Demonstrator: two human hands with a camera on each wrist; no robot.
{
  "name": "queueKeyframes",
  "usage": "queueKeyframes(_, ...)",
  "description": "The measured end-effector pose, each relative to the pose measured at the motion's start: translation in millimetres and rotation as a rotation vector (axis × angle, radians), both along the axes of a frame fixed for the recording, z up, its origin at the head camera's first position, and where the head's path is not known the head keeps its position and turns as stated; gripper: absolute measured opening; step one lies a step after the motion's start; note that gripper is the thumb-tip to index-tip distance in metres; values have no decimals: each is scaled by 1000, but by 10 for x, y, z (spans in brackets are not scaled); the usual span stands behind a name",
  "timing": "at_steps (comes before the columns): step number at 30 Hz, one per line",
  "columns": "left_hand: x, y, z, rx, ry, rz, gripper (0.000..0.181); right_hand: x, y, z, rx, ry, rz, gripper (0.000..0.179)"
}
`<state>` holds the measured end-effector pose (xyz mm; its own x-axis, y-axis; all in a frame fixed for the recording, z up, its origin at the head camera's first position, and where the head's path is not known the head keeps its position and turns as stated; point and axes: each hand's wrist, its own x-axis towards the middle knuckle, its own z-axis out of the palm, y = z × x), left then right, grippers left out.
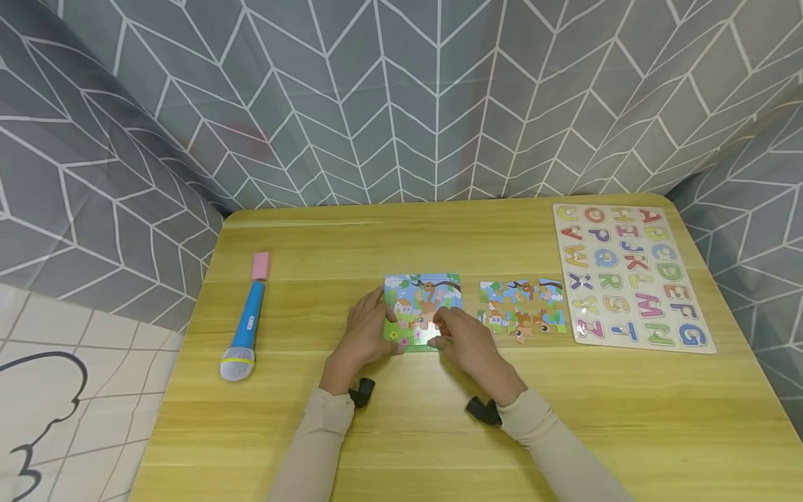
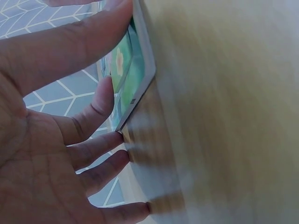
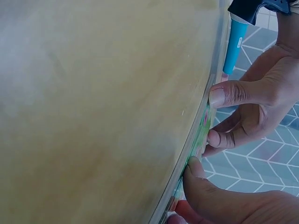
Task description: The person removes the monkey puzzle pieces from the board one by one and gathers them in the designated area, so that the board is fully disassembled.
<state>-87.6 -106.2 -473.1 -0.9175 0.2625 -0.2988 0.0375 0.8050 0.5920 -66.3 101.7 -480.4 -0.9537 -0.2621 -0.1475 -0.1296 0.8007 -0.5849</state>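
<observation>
A square jigsaw board (image 1: 408,286) with a monkey, a house and flowers lies in the middle of the table, between both hands. My left hand (image 1: 366,328) rests at its lower left corner, thumb at the near edge. The left wrist view shows those fingers (image 2: 100,179) fairly straight and spread beside the board's corner (image 2: 135,88). My right hand (image 1: 467,341) is over the lower right part, with bent fingers and the thumb (image 3: 194,175) touching near the edge. Whether it pinches a piece is hidden. Joined jigsaw pieces (image 1: 523,307) with a monkey lie right of the board.
A white alphabet board (image 1: 633,275) with coloured letters lies at the table's right. On the left are a blue toy microphone (image 1: 245,328) and a pink block (image 1: 261,265). Patterned grey curtains (image 1: 401,104) hang behind the wooden table (image 1: 301,237).
</observation>
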Motion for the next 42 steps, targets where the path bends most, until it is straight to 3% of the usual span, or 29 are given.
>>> queueKeyframes(9, 2, -6, 10, -5, -1, -10, 46, 25, -39, -8, -49, 16, 21, 23)
queueKeyframes(30, 3, -4, 16, -10, -20, -1, 46, 26, -83, -1, -57, 55, 50, 15)
queueKeyframes(42, -4, 12, 31, -12, -23, 7, 43, 33, -100, 23, 49, 98, 120, 14)
